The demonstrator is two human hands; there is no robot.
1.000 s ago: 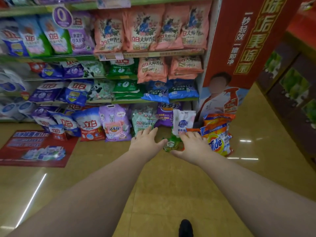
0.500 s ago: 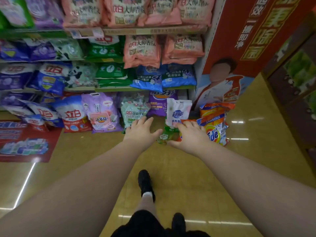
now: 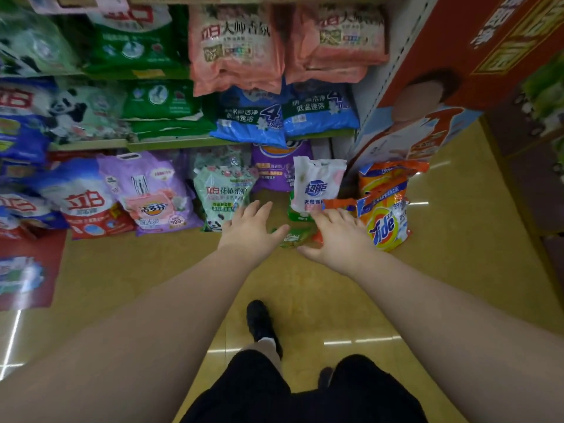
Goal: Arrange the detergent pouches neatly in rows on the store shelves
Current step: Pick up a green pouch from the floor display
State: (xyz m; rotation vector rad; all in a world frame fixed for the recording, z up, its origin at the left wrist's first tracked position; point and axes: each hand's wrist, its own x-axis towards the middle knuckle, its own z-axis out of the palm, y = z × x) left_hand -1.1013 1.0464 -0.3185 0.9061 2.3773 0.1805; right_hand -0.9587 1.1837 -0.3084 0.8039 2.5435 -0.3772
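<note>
We see both hands spread wide, holding nothing. Our left hand (image 3: pixel 248 232) and right hand (image 3: pixel 337 239) flank the small green pouch (image 3: pixel 294 238) on the floor

Illumination: dim, warm, w/ yellow cast overall. Source: overhead strip lights, seen only as white streak reflections on glossy floor (image 3: pixel 335 288), at lower left, centre and right near the orange Tide pouch (image 3: pixel 385 222). Shadows: soft, weak. Glare: mild sheen on pouch film. Blur: heavy motion smear across upper shelves (image 3: pixel 171 144) and red side panel (image 3: pixel 476 50); print there barely legible. Centre sharper. Distortion: strong wide-angle bowing at edges; forearms look stretched toward frame bottom.
</note>
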